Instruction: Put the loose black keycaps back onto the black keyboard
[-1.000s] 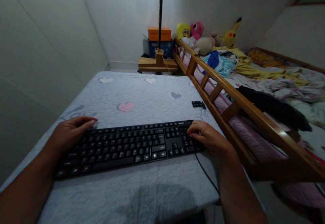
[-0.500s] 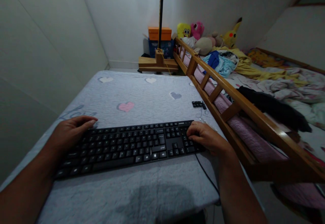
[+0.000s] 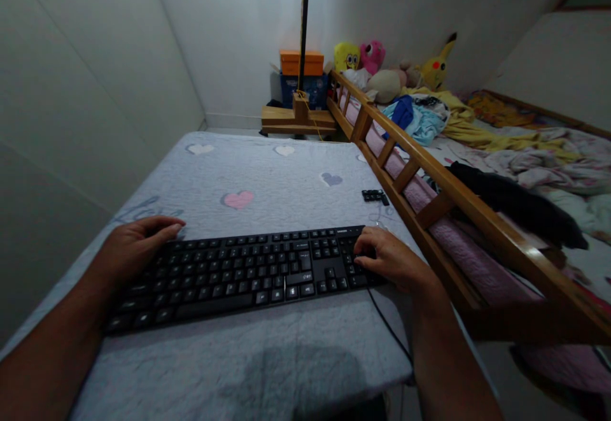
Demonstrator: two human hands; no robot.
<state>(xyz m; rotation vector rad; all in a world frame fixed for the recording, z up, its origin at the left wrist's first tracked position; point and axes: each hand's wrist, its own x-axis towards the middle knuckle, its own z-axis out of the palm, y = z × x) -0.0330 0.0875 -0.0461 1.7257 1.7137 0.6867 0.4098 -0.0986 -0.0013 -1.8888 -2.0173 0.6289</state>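
A black keyboard (image 3: 248, 274) lies slightly aslant on the cloth-covered table. My left hand (image 3: 138, 242) is closed over its far left corner, thumb and forefinger lying close together along the back edge. At the other end, my right hand (image 3: 384, 255) is over the number pad with its fingers bent and thumb drawn in toward the forefinger; what is between the fingertips is hidden. Beyond that hand, several loose black keycaps (image 3: 375, 196) sit in a small cluster on the cloth. The keyboard's cable (image 3: 389, 325) runs out from under its near right side.
A pale heart-patterned cloth (image 3: 286, 182) covers the table. Along the right side runs a wooden bed rail (image 3: 429, 160), with rumpled bedding and soft toys beyond. Something small and clear (image 3: 380, 225) lies behind my right hand. A wooden stand (image 3: 298, 118) and boxes (image 3: 301, 63) are at the far wall.
My right thumb and forefinger have shifted slightly over the number pad, with the gap between them a little wider. The left hand and keyboard look nearly the same.
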